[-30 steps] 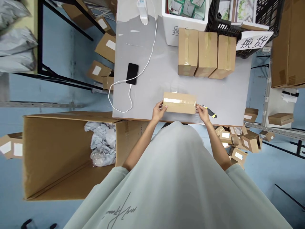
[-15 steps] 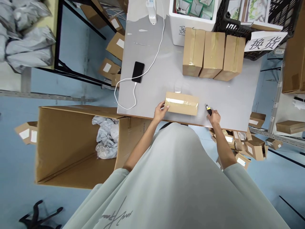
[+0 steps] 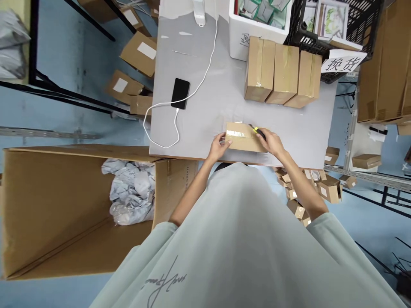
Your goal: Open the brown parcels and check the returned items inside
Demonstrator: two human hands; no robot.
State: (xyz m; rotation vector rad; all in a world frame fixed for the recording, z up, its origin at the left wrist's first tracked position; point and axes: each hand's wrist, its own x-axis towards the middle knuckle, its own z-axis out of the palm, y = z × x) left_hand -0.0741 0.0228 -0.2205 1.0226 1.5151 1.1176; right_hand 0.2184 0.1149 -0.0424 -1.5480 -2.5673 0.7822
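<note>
A small taped cardboard box (image 3: 244, 143) lies near the front edge of the grey table (image 3: 205, 115). My left hand (image 3: 219, 146) grips its left end, thumb on the top and fingers at the side. In my right hand (image 3: 271, 142) is a black and yellow utility knife (image 3: 259, 132), its tip over the right part of the box's top, by the tape strip. Whether the blade touches the tape I cannot tell. Behind the box lies a small clear piece of plastic (image 3: 237, 118), partly hidden.
Three taped boxes (image 3: 284, 70) stand at the back right, before a white foam bin (image 3: 239, 36) and a black crate (image 3: 353, 30). A phone (image 3: 180, 93) with a white cable (image 3: 210, 64) lies left. A large open carton (image 3: 58, 205) holding crumpled bags (image 3: 133, 192) stands at the left.
My right hand has moved left with the utility knife, from the bare table to above the small box. The left hand still holds the box. My view has shifted somewhat.
</note>
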